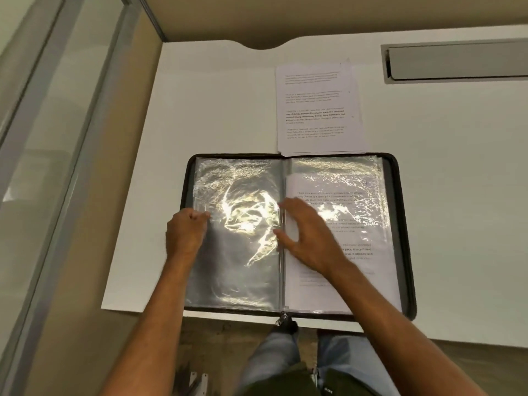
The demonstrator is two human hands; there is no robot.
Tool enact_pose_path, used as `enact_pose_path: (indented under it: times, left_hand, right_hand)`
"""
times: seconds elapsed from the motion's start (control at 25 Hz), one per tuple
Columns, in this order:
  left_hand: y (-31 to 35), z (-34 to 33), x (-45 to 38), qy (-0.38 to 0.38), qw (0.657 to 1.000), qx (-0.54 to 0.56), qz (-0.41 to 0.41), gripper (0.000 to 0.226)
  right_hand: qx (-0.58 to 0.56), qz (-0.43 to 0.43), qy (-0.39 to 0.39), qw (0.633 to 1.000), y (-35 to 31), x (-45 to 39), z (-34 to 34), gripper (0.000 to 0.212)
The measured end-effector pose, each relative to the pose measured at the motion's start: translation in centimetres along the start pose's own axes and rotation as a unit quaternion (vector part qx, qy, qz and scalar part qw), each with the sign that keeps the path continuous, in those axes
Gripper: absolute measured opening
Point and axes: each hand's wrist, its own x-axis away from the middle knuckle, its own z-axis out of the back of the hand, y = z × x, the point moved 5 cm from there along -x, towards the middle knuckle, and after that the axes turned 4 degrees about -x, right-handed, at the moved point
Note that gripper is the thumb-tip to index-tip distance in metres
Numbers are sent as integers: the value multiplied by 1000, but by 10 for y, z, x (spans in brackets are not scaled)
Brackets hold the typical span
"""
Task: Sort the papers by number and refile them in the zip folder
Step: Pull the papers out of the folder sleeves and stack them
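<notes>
- It looked like an office cubicle.
- A white bench (217,104) had a cable cut-out at its far edge, beyond the grips.
- A grey cable tray slot (457,62) sat far right.
- Glass partition (43,138) with metal frame stood left.

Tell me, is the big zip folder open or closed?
Open. The zip folder lies spread flat, both clear sleeve pages showing.

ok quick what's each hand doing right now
Left hand: fingers curled, pinching the outer edge of the empty plastic sleeve.
Right hand: open, fingers spread over the zip folder near its spine, holding nothing.
</notes>
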Motion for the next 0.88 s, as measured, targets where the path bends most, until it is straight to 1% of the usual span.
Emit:
enact_pose_path:
  times: [0.04,0.08,0.16,0.2,0.24,0.28,0.36,0.4,0.48,0.64,0.76,0.8,0.88]
  left_hand:
    - [4,-1,3,32,999,-32,-11,22]
    - [10,-1,7,60,997,-49,-17,24]
    - [21,-5,16,111,989,-94,-42,54]
    - [30,-9,20,129,982,-118,-74,56]
    - [40,-18,24,131,975,-128,-121,51]
    - [52,-29,29,113,970,-126,-172,45]
    - [76,-58,39,29,960,-97,-262,42]
    - [89,-72,43,-10,952,-90,-294,44]
    - [117,-92,45,-52,936,-85,-337,47]
    - [168,-114,38,-76,914,-70,-393,48]
    - [203,-125,31,-60,892,-113,-433,49]
    - [213,-128,27,-59,885,-130,-443,46]
    - [228,-134,22,-59,873,-155,-459,31]
  right_hand:
    - [39,-19,30,999,16,0,15,66]
    - [65,-46,56,995,34,0,29,68]
    - [103,-94,93,986,65,2,58,71]
    - [126,-105,105,981,76,2,71,72]
    - [150,-107,115,976,87,-1,82,73]
    - [176,-105,126,971,94,-4,92,75]
    - [229,-113,142,956,108,-14,109,82]
    - [252,-123,148,949,114,-18,113,86]
    - [289,-136,150,936,122,-22,116,85]
    - [306,-123,169,929,120,-21,115,64]
    - [288,-77,194,935,114,-17,115,44]
    - [281,-62,204,936,112,-15,115,40]
    - [261,-50,228,937,109,-9,117,36]
